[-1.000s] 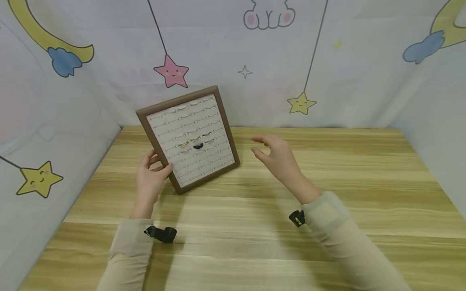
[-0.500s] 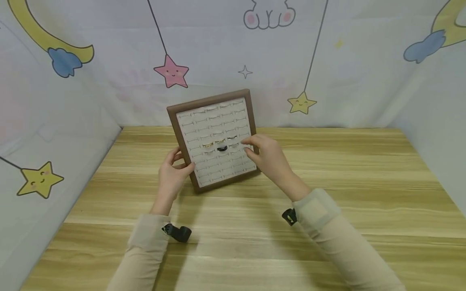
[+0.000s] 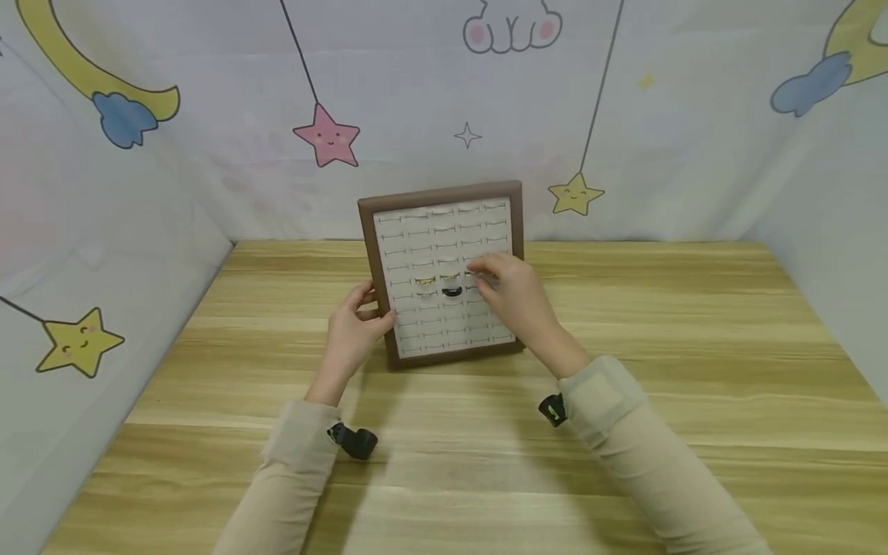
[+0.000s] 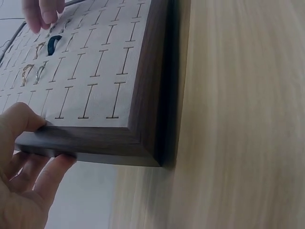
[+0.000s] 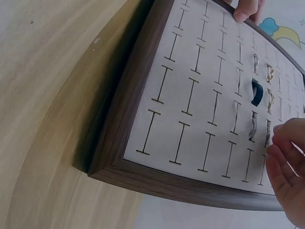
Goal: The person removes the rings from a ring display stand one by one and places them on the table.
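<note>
Head view: ring display tray (image 3: 444, 351) stands tilted on table (image 3: 624, 432).
Left hand (image 3: 354, 331): grips left frame edge.
Right hand (image 3: 516, 297): fingertips curled at a ring slot; grasp unclear.
Handling: rigid, probably light; hold by frame.

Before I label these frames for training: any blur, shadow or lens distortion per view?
Head view: sharp, wide-angle bowing at the edges, soft shadow on the table under the ring tray. Left wrist view: left hand close and soft. Right wrist view: right hand blurred at the edge, slots crisp.
</note>
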The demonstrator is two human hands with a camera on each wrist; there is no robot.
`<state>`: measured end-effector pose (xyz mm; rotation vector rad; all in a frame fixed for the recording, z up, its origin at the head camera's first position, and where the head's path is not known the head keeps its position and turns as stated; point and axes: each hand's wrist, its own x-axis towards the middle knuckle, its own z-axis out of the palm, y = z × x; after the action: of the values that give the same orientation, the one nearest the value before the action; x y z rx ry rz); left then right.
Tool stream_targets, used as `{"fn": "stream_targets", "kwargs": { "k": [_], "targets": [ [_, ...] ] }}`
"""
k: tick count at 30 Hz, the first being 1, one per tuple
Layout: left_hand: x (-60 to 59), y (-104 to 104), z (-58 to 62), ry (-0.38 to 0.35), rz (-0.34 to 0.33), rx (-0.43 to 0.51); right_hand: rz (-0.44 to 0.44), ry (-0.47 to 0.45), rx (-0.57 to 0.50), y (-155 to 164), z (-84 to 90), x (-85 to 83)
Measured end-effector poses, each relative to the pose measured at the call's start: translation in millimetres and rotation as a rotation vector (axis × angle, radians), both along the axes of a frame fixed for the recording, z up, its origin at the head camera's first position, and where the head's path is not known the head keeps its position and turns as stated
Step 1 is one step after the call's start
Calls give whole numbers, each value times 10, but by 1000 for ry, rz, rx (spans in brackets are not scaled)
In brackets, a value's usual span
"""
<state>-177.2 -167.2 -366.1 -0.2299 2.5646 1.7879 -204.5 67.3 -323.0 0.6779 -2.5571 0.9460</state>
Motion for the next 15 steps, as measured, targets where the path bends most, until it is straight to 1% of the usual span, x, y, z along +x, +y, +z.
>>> {"fn": "stream_targets", "kwargs": {
  "k": [4, 10, 12, 15],
  "targets": [
    [-7, 43, -18, 28, -11, -23, -9, 9, 23, 25, -14, -1],
    [-14, 66, -43, 55, -9, -43, -25, 71, 71, 55, -54, -9],
    [-14, 67, -37, 52, -10, -42, -37, 72, 82, 60, -60, -10],
    [-19, 66, -32, 50, -12, -52, -52, 51, 96, 60, -54, -10]
  ]
}}
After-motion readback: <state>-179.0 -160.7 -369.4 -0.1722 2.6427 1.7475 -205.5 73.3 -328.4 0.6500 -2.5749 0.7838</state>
